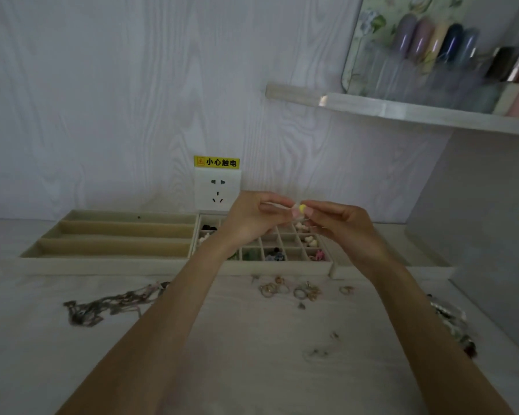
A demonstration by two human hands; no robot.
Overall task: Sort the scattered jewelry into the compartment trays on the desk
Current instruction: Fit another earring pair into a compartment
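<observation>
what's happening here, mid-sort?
A person holds a small yellow piece pinched between both hands, left hand and right hand, above the grid tray. Several grid cells already hold small items. The long-slot tray beside it looks nearly bare. Rings and a tangle of chains lie unsorted on the desk.

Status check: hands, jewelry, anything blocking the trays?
Left hand and right hand pinch small yellow piece above grid tray. Rings, chains loose on desk. Nothing blocking.
</observation>
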